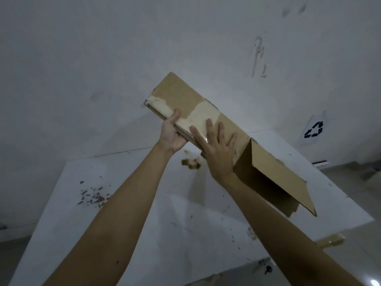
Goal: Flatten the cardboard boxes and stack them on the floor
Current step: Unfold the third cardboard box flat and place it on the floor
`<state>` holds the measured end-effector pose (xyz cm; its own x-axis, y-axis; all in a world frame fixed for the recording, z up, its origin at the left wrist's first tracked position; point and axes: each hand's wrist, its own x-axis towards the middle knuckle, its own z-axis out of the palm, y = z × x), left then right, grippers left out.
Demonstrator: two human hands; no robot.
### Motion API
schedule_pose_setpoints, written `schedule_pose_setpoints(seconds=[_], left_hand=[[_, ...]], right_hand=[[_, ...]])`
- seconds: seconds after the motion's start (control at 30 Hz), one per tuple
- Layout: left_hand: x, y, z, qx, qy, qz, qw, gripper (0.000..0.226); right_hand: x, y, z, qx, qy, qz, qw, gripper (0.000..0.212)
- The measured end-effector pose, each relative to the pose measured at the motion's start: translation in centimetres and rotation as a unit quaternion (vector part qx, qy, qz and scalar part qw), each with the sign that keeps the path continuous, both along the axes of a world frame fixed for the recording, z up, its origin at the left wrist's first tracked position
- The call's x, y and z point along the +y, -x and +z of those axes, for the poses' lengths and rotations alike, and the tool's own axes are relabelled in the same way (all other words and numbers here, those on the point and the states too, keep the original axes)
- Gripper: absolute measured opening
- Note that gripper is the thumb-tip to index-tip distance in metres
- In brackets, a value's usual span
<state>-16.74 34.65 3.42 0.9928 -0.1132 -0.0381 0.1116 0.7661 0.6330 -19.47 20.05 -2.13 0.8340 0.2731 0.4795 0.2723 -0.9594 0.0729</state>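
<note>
No words, brands or numbers can be read anywhere. The one sign is a black recycling symbol of three chasing arrows (314, 130), printed on a white paper sheet (309, 139). The sheet stands against the wall, just beyond the far right corner of the white paint-flecked table (144, 203).

Both arms reach up; left hand (172, 134) curled in a grip, right hand (217, 150) pressing flat, fingers spread

Dim, bluish, soft picture; wide-angle bending at edges.
</note>
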Motion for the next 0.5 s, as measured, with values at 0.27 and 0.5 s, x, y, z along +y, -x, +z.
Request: schedule_pose_setpoints(seconds=[0.27, 0.5], left_hand=[[1.9, 3.5, -9.6, 0.124, 0.052, 0.055, 0.989, 0.045], [6.7, 6.3, -15.8, 0.251, -0.048, 0.142, 0.956, 0.038]], right_hand=[[0.8, 2.5, -7.3, 0.086, 0.071, 0.072, 0.991, 0.091], [1.6, 5.4, -12.3, 0.273, 0.109, 0.12, 0.948, 0.104]])
